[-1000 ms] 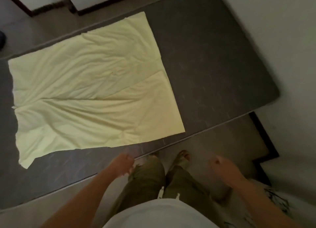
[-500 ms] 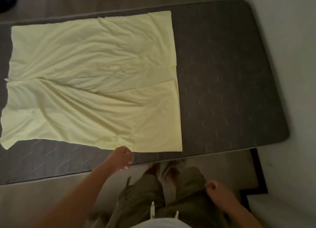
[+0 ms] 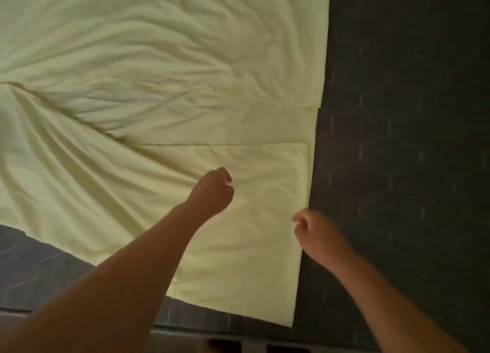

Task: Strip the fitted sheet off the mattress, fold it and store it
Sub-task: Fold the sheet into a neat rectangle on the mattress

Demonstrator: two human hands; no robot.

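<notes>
The pale yellow fitted sheet [image 3: 148, 93] lies folded and wrinkled on the dark grey mattress [image 3: 403, 140], filling the left and middle of the view. Its straight right edge runs down the middle right. My left hand [image 3: 214, 191] is curled into a fist just above the sheet's near right part and holds nothing. My right hand [image 3: 315, 230] is also curled, its fingers at the sheet's right edge. The fabric there lies flat and unlifted.
Bare mattress shows to the right of the sheet and at the lower left corner [image 3: 34, 268]. The mattress's near edge [image 3: 185, 331] runs along the bottom of the view, with my feet just below it.
I have leaned in close over the mattress. Both hands have moved forward from beside my legs to the sheet's near right part, the right one reaching its edge.
</notes>
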